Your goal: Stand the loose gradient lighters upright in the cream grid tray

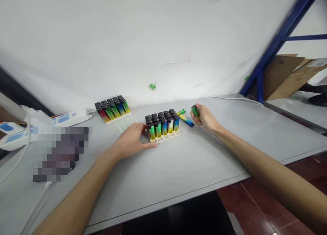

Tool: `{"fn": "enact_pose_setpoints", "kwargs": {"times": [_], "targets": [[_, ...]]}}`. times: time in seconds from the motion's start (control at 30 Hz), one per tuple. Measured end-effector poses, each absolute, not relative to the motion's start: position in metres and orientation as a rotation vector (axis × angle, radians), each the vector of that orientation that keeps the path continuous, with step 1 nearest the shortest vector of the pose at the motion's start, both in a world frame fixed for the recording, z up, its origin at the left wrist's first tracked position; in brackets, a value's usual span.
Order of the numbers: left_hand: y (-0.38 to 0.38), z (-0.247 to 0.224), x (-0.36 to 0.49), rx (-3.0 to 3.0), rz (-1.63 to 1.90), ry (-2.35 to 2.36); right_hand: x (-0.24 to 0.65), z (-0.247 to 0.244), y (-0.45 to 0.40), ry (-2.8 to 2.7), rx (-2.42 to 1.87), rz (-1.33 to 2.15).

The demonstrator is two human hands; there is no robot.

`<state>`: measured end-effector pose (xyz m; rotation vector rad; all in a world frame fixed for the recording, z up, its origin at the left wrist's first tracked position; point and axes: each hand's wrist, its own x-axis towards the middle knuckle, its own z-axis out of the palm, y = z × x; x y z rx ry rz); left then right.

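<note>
A pale tray in the middle of the table carries rows of upright lighters with black tops and shiny green, blue and yellow bodies. My left hand rests at the tray's left side, thumb along its front edge and fingers spread toward the back corner. Right of the tray, my right hand is closed around a green lighter, its black top showing above the fingers. Between that hand and the tray, a blue and yellow lighter and a green one lie flat on the tabletop.
Farther back at left stands a second tray full of lighters. White power strips, cables and a pixelated dark object occupy the left side. A white wall backs the grey table; a blue frame and cardboard boxes are at right.
</note>
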<state>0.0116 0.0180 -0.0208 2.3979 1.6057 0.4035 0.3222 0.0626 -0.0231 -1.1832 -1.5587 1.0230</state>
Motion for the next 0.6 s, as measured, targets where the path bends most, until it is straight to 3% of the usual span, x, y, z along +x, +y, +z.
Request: {"fn": "enact_pose_setpoints", "kwargs": {"times": [0.27, 0.47, 0.6], "targets": [[0.019, -0.022, 0.013, 2.405, 0.429, 1.593, 0.319, -0.002, 0.050, -1.730, -1.037, 0.758], [0.016, -0.021, 0.015, 2.424, 0.423, 1.594, 0.281, 0.007, 0.021, -1.776, -0.874, 1.021], [0.016, -0.022, 0.016, 2.448, 0.417, 1.607, 0.250, -0.008, 0.011, -1.893, -0.951, 0.867]]}}
